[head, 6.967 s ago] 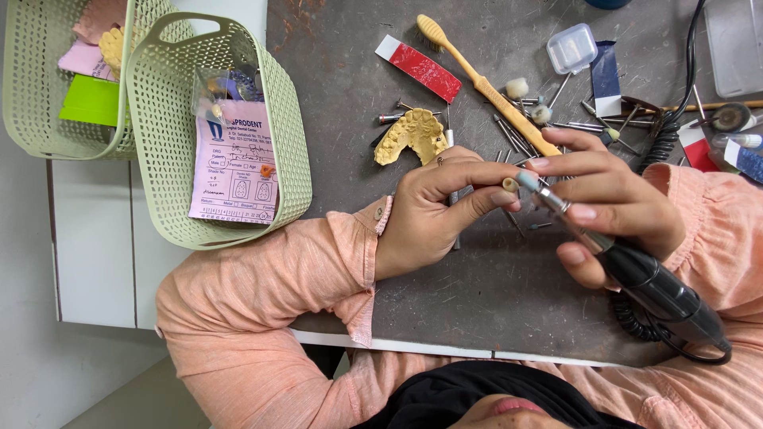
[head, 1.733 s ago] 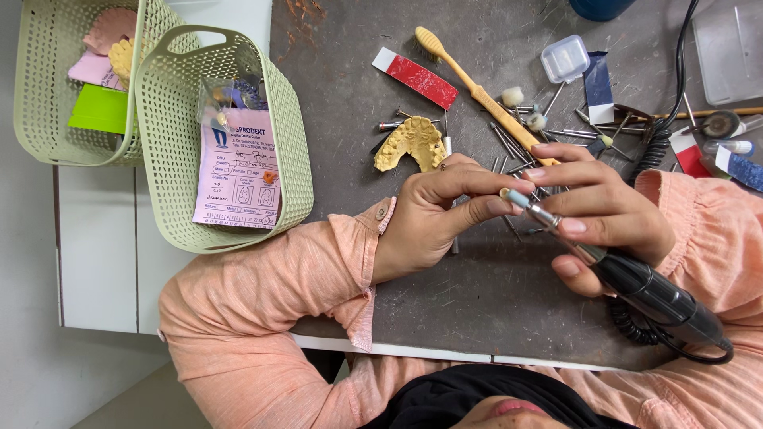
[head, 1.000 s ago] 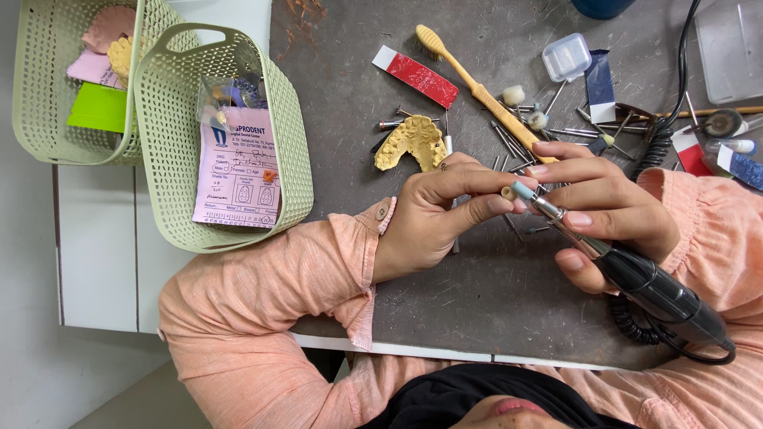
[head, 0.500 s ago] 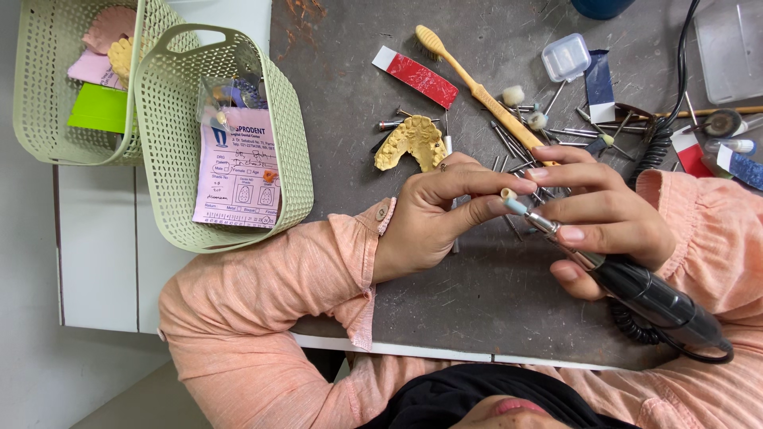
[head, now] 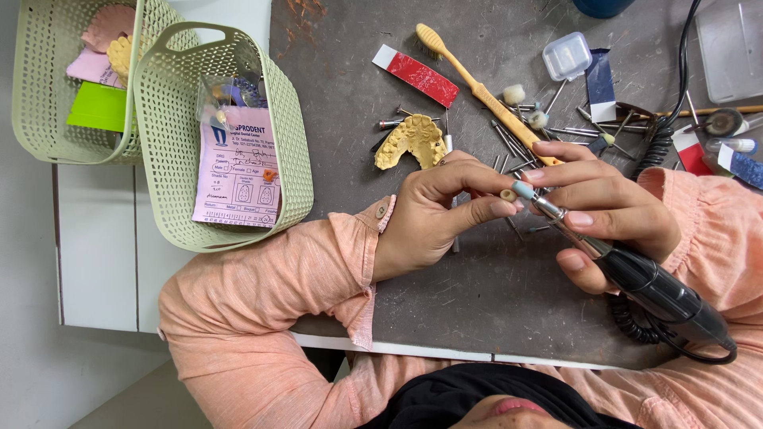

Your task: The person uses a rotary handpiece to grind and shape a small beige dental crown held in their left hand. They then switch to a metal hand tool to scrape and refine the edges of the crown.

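small tooth piece [head: 507, 195] pinched in left hand [head: 433, 210] fingertips, light, rigid, slippery; right hand [head: 608, 214] clamped on rotary handpiece [head: 652, 290]

Dark grey worktop [head: 477, 302], white cabinet [head: 99, 254] beside, pale floor [head: 32, 373]

Glossy black plastic handpiece [head: 664, 290], matt worktop [head: 477, 294]
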